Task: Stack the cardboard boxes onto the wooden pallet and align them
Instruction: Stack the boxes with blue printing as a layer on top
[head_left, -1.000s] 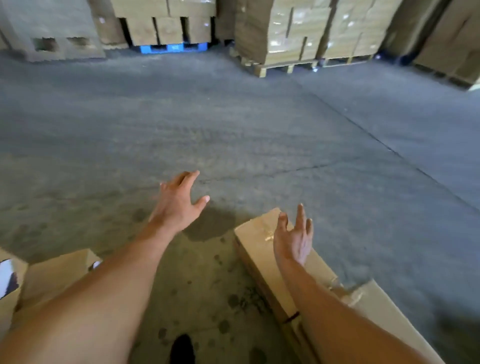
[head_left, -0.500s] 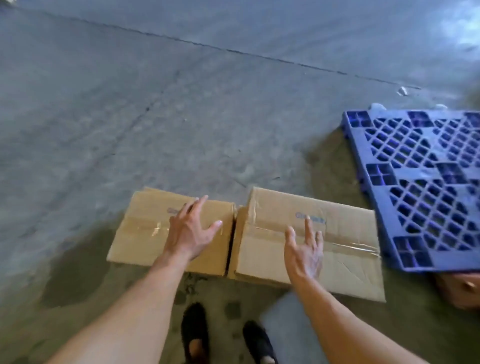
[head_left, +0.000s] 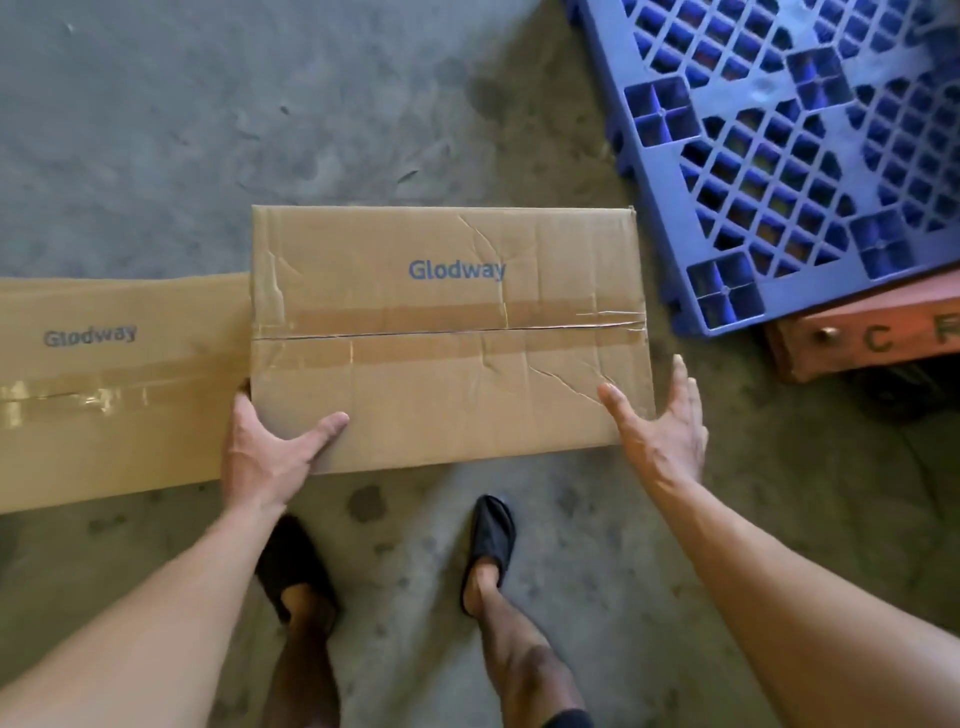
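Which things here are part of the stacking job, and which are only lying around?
Part of the job:
- right-hand box, gripped at its corner by the left hand
- right hand, open beside that box
- left-hand box on the floor
- blue plastic pallet

Only lying around:
- reddish block under the pallet's corner

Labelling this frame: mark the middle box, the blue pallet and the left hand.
Middle box (head_left: 447, 374): head view, taped top face.
Blue pallet (head_left: 810, 156): head view, grid surface.
Left hand (head_left: 265, 457): head view, back of hand at the box's near left corner.
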